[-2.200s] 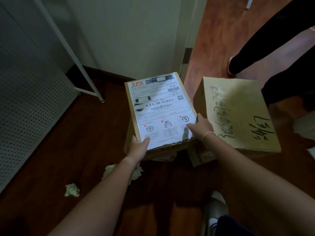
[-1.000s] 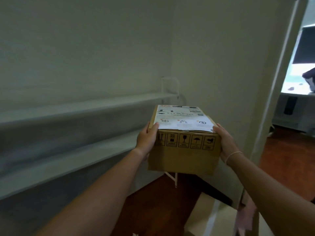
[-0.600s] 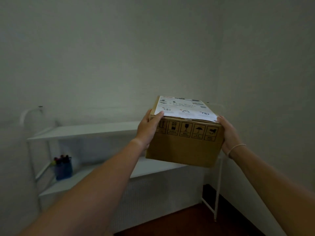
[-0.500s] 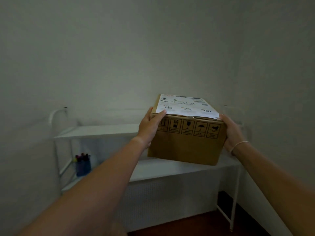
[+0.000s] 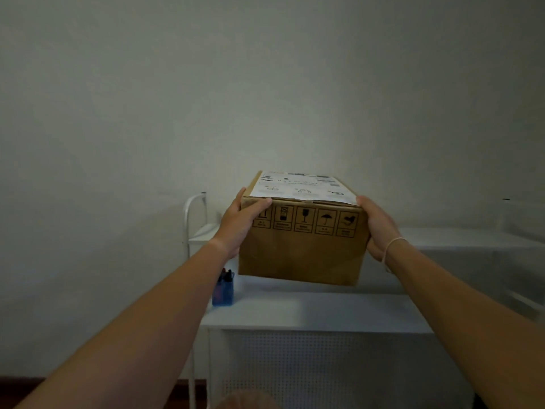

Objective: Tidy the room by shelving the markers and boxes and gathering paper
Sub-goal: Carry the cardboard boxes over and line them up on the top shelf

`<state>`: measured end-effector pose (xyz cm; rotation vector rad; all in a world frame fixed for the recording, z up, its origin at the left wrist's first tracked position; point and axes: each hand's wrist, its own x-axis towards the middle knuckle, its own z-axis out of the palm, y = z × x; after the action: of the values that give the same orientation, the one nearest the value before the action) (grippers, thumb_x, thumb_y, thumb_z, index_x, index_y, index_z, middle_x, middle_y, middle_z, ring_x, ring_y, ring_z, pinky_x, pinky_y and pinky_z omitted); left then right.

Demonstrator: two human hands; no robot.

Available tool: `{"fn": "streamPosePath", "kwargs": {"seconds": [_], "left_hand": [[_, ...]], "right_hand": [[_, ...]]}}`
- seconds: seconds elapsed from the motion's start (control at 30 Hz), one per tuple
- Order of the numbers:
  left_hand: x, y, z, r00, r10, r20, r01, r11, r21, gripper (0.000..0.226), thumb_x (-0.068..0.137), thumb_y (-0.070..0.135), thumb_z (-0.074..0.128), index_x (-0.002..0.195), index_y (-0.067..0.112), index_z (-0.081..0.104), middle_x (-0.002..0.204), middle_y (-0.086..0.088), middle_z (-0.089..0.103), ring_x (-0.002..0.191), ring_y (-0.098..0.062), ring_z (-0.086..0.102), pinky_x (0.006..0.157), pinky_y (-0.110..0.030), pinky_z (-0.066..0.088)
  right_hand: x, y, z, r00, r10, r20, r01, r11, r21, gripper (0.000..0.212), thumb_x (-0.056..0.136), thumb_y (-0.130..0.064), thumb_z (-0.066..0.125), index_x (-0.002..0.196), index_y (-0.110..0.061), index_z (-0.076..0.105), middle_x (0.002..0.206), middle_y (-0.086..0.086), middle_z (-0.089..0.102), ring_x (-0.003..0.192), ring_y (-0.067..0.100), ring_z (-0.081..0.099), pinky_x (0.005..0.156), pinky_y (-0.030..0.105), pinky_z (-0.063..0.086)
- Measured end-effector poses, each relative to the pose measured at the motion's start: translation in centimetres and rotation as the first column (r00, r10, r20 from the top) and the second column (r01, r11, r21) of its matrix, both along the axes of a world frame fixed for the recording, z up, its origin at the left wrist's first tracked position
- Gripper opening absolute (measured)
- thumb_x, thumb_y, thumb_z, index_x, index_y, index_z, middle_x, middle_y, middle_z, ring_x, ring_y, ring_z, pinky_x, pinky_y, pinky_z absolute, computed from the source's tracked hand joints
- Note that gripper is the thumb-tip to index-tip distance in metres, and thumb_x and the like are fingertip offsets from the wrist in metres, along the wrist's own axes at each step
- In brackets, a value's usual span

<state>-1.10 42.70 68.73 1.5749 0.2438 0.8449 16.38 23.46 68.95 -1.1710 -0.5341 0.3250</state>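
I hold a brown cardboard box [image 5: 300,249] with a white shipping label on top and handling symbols on its near face. My left hand [image 5: 240,224] grips its left side and my right hand [image 5: 376,228] grips its right side. The box hangs in the air in front of a white metal shelf unit [image 5: 324,312], its bottom a little above the lower shelf board. A blue cup of markers [image 5: 223,290] stands at the left end of that lower board, partly behind my left forearm.
The shelf unit stands against a plain pale wall. Its upper board [image 5: 460,237] runs behind the box to the right. A perforated white panel [image 5: 324,367] closes the front below the lower board. A strip of dark floor [image 5: 182,391] shows at the bottom left.
I lifted the box off the floor and turned to face the shelf unit. The shelves have shifted to the middle of view and come closer, with the box level in front of them.
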Motion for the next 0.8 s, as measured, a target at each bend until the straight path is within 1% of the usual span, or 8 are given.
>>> {"fn": "streamPosePath", "kwargs": {"seconds": [0.13, 0.2, 0.37, 0.43, 0.5, 0.57, 0.67, 0.8], "left_hand": [[-0.2, 3.8, -1.5, 1.0, 0.029, -0.011, -0.029, 1.0, 0.006, 0.1, 0.049, 0.065, 0.079, 0.137, 0.034, 0.044, 0.13, -0.001, 0.061, 0.124, -0.026, 0.053, 0.106, -0.053, 0.041], [0.0, 5.6, -1.9, 1.0, 0.03, -0.002, -0.03, 1.0, -0.008, 0.092, 0.055, 0.059, 0.08, 0.136, 0.033, 0.045, 0.129, -0.001, 0.062, 0.122, -0.025, 0.054, 0.104, -0.053, 0.042], [1.6, 10.9, -1.9, 0.998, 0.064, -0.001, -0.064, 0.998, 0.011, 0.075, 0.067, 0.05, 0.074, 0.135, 0.03, 0.047, 0.127, -0.003, 0.064, 0.119, -0.024, 0.058, 0.092, -0.046, 0.05], [2.0, 12.6, -1.7, 0.995, 0.095, 0.008, -0.095, 0.995, 0.039, 0.066, 0.071, 0.049, 0.073, 0.13, 0.028, 0.052, 0.124, -0.004, 0.065, 0.116, -0.025, 0.06, 0.089, -0.045, 0.052], [2.3, 14.2, -1.4, 0.99, 0.138, 0.03, -0.139, 0.989, 0.054, 0.047, 0.08, 0.044, 0.068, 0.121, 0.025, 0.057, 0.119, -0.005, 0.068, 0.111, -0.024, 0.063, 0.089, -0.043, 0.053], [2.5, 15.4, -1.1, 0.978, 0.203, 0.05, -0.207, 0.975, 0.079, 0.034, 0.085, 0.04, 0.064, 0.113, 0.022, 0.059, 0.113, -0.005, 0.069, 0.108, -0.024, 0.064, 0.087, -0.04, 0.053], [2.7, 17.3, -1.3, 0.943, 0.328, 0.056, -0.332, 0.927, 0.172, 0.038, 0.086, 0.043, 0.062, 0.114, 0.018, 0.057, 0.109, -0.002, 0.067, 0.107, -0.021, 0.061, 0.086, -0.032, 0.05], [3.4, 19.7, -1.3, 0.87, 0.493, 0.034, -0.48, 0.828, 0.29, 0.064, 0.088, 0.05, 0.056, 0.139, 0.015, 0.039, 0.133, -0.004, 0.055, 0.127, -0.023, 0.049, 0.106, -0.041, 0.041]], "right_hand": [[0.7, 4.7, -0.7, 0.998, 0.025, 0.054, -0.02, 0.997, -0.076, 0.032, 0.088, -0.038, 0.051, 0.102, -0.013, 0.066, 0.092, 0.01, 0.069, 0.086, 0.025, 0.065, 0.088, 0.048, 0.052], [1.4, 6.9, -0.7, 0.996, 0.02, 0.084, -0.011, 0.994, -0.108, 0.034, 0.087, -0.039, 0.052, 0.101, -0.011, 0.066, 0.096, 0.012, 0.069, 0.09, 0.026, 0.064, 0.091, 0.051, 0.05], [3.1, 12.2, -0.7, 0.989, 0.028, 0.144, -0.011, 0.993, -0.117, 0.03, 0.086, -0.045, 0.052, 0.1, -0.024, 0.068, 0.111, 0.009, 0.07, 0.099, 0.022, 0.064, 0.091, 0.042, 0.052], [3.3, 14.0, -0.7, 0.983, 0.058, 0.175, -0.039, 0.993, -0.11, 0.044, 0.079, -0.057, 0.055, 0.111, -0.029, 0.065, 0.12, 0.004, 0.066, 0.11, 0.021, 0.061, 0.098, 0.042, 0.049], [3.7, 15.9, -1.0, 0.978, 0.083, 0.193, -0.064, 0.993, -0.103, 0.064, 0.069, -0.069, 0.058, 0.121, -0.032, 0.061, 0.129, 0.0, 0.061, 0.118, 0.019, 0.057, 0.103, 0.043, 0.045], [3.5, 17.2, -1.3, 0.971, 0.105, 0.217, -0.085, 0.992, -0.098, 0.058, 0.073, -0.069, 0.055, 0.118, -0.032, 0.062, 0.124, 0.001, 0.064, 0.114, 0.017, 0.059, 0.102, 0.041, 0.046], [3.3, 19.1, -1.5, 0.965, 0.101, 0.24, -0.076, 0.991, -0.109, 0.067, 0.073, -0.071, 0.051, 0.127, -0.033, 0.056, 0.124, 0.002, 0.064, 0.114, 0.019, 0.06, 0.101, 0.043, 0.047], [2.9, 21.5, -1.3, 0.95, 0.073, 0.305, -0.022, 0.985, -0.169, 0.088, 0.067, -0.083, 0.043, 0.139, -0.033, 0.042, 0.132, 0.003, 0.058, 0.121, 0.024, 0.054, 0.105, 0.048, 0.043]]}}
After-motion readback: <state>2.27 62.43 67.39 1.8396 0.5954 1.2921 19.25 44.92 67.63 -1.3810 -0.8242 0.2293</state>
